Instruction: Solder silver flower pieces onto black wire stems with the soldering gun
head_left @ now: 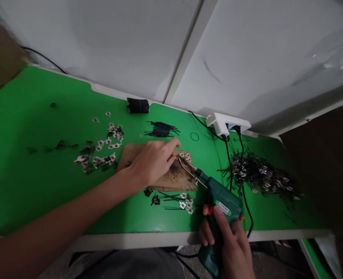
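My right hand point(226, 240) is wrapped round the grip of a green soldering gun point(219, 199), a finger by its red trigger; its metal tip points up-left at small white parts point(185, 157) on a scorched brown board point(174, 178). My left hand point(154, 161) lies over that board, fingers pinched together at the small parts next to the gun's tip. What the fingers pinch is too small to make out.
On the green table point(38, 178), loose white parts point(102, 153) lie left of the board, black wires point(161, 130) and a wire bundle point(138, 105) behind it. A white power strip point(228, 123) with black cords and a heap of wired parts point(258, 174) sit on the right.
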The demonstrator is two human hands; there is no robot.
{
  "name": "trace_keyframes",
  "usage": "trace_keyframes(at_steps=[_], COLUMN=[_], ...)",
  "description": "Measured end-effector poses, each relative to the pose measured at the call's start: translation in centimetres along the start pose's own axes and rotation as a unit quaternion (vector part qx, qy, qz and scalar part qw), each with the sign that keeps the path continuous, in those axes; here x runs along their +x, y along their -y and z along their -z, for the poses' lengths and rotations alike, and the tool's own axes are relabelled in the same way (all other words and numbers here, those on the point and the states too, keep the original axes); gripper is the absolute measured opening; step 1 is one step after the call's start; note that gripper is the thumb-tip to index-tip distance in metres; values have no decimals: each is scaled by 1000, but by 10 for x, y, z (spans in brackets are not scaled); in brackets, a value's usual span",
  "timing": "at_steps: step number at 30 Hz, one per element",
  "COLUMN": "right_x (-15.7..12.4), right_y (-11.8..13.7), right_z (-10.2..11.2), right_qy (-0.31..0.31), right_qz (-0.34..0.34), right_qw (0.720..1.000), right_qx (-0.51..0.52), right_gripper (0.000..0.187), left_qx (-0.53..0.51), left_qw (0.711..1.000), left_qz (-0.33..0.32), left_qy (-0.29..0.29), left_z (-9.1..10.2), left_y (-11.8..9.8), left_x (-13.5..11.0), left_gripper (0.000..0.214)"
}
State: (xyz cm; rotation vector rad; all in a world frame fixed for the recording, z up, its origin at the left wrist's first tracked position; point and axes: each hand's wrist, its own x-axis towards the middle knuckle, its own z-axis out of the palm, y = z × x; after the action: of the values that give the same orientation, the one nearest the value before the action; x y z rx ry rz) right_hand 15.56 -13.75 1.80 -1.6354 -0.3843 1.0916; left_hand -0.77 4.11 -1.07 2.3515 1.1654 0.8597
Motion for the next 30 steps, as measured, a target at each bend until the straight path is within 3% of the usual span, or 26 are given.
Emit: trace_keyframes(at_steps=[9, 30], right_x=[0, -2], right_y=[1, 3], right_z=[-2, -5], right_qy=[-12, -9], right_qz=[-21, -33], right_qw=[1000, 999], right_qx=[1, 18], right_gripper=[41, 37], left_qx=[-12, -18], left_qw=[1000, 1000], left_qz=[-9, -7], left_qy=[-16, -25], left_z=[-2, -3], left_y=[-1, -2], left_x=[-1, 0], left_gripper=[27, 24])
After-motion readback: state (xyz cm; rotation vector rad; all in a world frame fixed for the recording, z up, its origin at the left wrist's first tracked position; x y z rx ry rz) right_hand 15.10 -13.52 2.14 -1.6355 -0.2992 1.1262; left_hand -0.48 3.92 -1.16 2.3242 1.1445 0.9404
